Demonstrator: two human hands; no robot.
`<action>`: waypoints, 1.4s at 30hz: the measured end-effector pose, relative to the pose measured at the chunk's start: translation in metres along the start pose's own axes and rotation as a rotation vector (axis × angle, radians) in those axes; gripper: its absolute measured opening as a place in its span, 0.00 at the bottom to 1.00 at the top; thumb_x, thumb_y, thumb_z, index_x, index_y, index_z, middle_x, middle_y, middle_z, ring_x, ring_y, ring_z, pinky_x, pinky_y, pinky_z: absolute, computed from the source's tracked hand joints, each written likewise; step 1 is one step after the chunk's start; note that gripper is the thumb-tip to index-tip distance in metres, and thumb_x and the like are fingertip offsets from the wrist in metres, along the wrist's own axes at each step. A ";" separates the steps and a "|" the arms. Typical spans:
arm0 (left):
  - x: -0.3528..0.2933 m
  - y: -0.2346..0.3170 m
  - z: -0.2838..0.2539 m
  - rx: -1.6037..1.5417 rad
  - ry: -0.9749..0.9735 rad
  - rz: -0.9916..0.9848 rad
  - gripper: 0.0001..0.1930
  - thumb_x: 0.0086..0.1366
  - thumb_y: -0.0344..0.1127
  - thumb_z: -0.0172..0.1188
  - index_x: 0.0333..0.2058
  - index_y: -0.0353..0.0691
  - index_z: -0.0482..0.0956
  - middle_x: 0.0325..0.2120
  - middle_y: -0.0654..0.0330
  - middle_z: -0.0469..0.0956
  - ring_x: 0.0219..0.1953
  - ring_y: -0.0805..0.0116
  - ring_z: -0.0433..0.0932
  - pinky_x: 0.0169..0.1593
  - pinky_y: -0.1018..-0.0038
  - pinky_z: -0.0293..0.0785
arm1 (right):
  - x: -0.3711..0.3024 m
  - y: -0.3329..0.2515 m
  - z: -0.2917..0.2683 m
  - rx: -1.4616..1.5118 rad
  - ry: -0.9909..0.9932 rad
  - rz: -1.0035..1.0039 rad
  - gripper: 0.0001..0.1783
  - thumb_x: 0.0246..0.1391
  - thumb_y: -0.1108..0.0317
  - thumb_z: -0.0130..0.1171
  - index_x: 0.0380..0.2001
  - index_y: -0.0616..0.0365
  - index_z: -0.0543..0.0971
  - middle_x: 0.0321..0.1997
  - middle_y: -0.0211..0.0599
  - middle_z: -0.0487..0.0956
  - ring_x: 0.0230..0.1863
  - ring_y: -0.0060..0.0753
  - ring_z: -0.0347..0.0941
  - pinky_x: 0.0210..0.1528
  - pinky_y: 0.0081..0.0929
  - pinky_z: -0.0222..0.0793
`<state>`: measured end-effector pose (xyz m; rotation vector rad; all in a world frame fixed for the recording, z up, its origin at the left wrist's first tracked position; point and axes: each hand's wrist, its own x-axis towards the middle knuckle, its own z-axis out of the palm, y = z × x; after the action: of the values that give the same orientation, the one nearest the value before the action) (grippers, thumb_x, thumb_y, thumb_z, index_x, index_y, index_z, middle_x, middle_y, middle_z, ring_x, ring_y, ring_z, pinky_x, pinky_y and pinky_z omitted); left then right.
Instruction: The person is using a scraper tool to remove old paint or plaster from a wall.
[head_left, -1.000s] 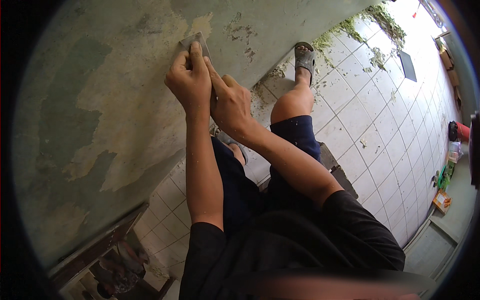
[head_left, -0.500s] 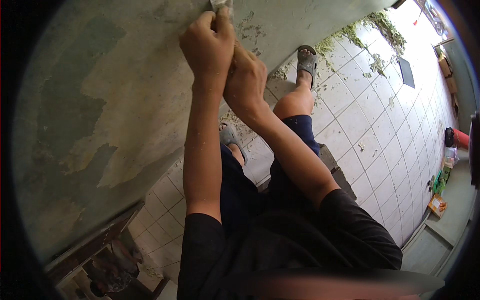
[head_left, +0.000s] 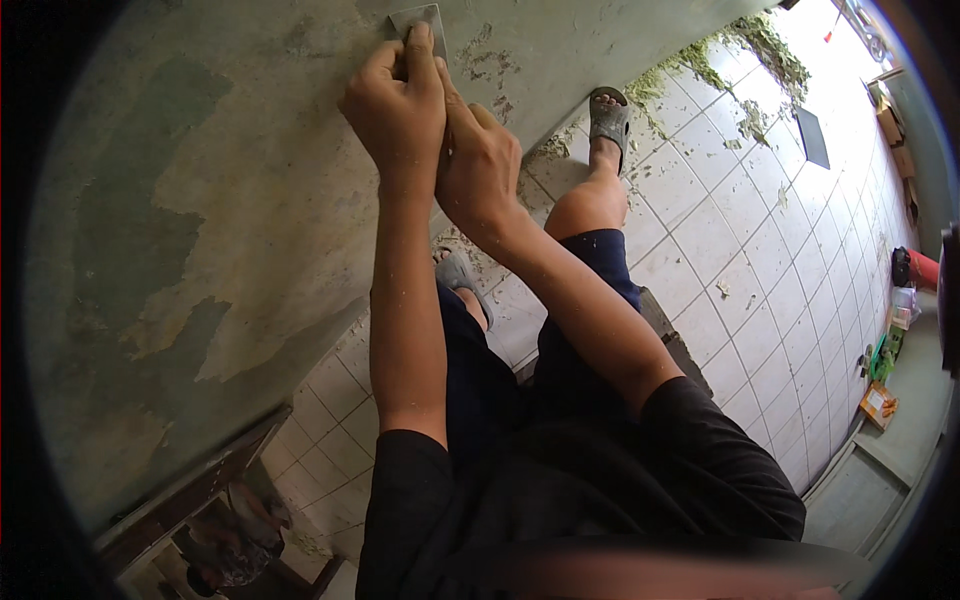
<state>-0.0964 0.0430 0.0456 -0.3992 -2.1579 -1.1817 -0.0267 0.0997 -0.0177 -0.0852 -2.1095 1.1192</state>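
Note:
At the top of the view, a scraper (head_left: 428, 14) with a flat metal blade lies against the greenish-grey wall (head_left: 290, 130). My left hand (head_left: 402, 115) is closed on it, a finger pressed along the blade. Close against its right side, my right hand (head_left: 482, 165) is closed too, its fingers curled around the scraper's lower part. The handle itself is hidden by my hands. Pale patches show where the wall's coating is gone, and small dark flecks mark it right of the blade.
Peeled greenish flakes (head_left: 770, 60) lie heaped on the white tiled floor (head_left: 750, 250) along the wall's foot. A dark flat panel (head_left: 812, 138) rests farther right. My sandalled feet (head_left: 608, 120) are near the wall. Boxes and a red object (head_left: 922, 268) line the right side.
Both hands have shifted slightly left along the wall with the scraper. More of its blade shows now, and the left hand's finger lies over it.

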 end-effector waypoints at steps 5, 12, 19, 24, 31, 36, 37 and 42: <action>-0.021 -0.017 0.003 0.049 0.023 -0.034 0.27 0.71 0.45 0.64 0.17 0.33 0.72 0.10 0.56 0.66 0.15 0.75 0.62 0.22 0.67 0.61 | -0.021 -0.002 -0.005 0.003 -0.136 0.086 0.38 0.53 0.70 0.64 0.70 0.46 0.72 0.23 0.44 0.72 0.21 0.45 0.73 0.27 0.42 0.69; -0.017 -0.010 -0.003 0.079 0.015 -0.017 0.26 0.71 0.43 0.63 0.16 0.34 0.72 0.10 0.56 0.71 0.12 0.63 0.68 0.22 0.64 0.65 | -0.013 -0.002 -0.005 0.006 -0.023 0.003 0.37 0.55 0.71 0.63 0.70 0.45 0.72 0.23 0.44 0.72 0.20 0.45 0.71 0.26 0.42 0.68; -0.003 -0.002 -0.003 0.050 0.028 -0.025 0.26 0.71 0.44 0.63 0.16 0.34 0.73 0.10 0.54 0.71 0.12 0.57 0.70 0.22 0.62 0.66 | -0.007 -0.007 0.002 0.030 -0.047 0.041 0.39 0.54 0.71 0.62 0.71 0.46 0.70 0.24 0.42 0.73 0.22 0.43 0.71 0.27 0.41 0.68; -0.007 -0.010 -0.006 0.118 -0.014 -0.067 0.25 0.71 0.48 0.64 0.20 0.32 0.79 0.12 0.60 0.75 0.16 0.71 0.71 0.24 0.68 0.67 | -0.011 -0.007 0.004 0.069 -0.037 0.026 0.39 0.54 0.71 0.62 0.71 0.46 0.71 0.24 0.40 0.73 0.21 0.42 0.71 0.28 0.41 0.68; -0.006 -0.003 -0.017 0.111 0.030 -0.112 0.24 0.71 0.46 0.65 0.20 0.32 0.80 0.14 0.58 0.78 0.17 0.71 0.75 0.24 0.68 0.68 | -0.006 -0.004 0.003 0.043 -0.061 -0.046 0.37 0.53 0.69 0.64 0.69 0.45 0.72 0.23 0.38 0.72 0.20 0.40 0.71 0.24 0.38 0.68; -0.012 -0.005 -0.016 0.100 0.047 -0.100 0.24 0.71 0.45 0.65 0.20 0.32 0.80 0.15 0.56 0.79 0.17 0.71 0.75 0.24 0.67 0.68 | -0.007 -0.007 -0.003 0.025 -0.049 -0.054 0.37 0.52 0.68 0.65 0.69 0.44 0.73 0.23 0.38 0.71 0.20 0.42 0.71 0.24 0.39 0.69; -0.019 -0.004 -0.017 0.065 0.075 -0.127 0.24 0.71 0.45 0.65 0.21 0.31 0.80 0.15 0.56 0.79 0.17 0.71 0.75 0.24 0.67 0.68 | -0.012 -0.007 -0.006 0.022 -0.082 -0.054 0.38 0.52 0.68 0.65 0.69 0.44 0.73 0.23 0.39 0.72 0.20 0.43 0.71 0.24 0.39 0.69; -0.008 -0.008 -0.018 0.125 0.066 -0.043 0.24 0.71 0.46 0.65 0.23 0.30 0.82 0.15 0.56 0.79 0.18 0.72 0.76 0.25 0.69 0.70 | -0.004 -0.010 -0.002 -0.014 -0.046 -0.067 0.39 0.50 0.67 0.66 0.69 0.43 0.73 0.23 0.37 0.72 0.19 0.40 0.71 0.23 0.37 0.68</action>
<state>-0.0876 0.0245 0.0422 -0.2569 -2.1786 -1.0612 -0.0201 0.0937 -0.0123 0.0047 -2.1448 1.0766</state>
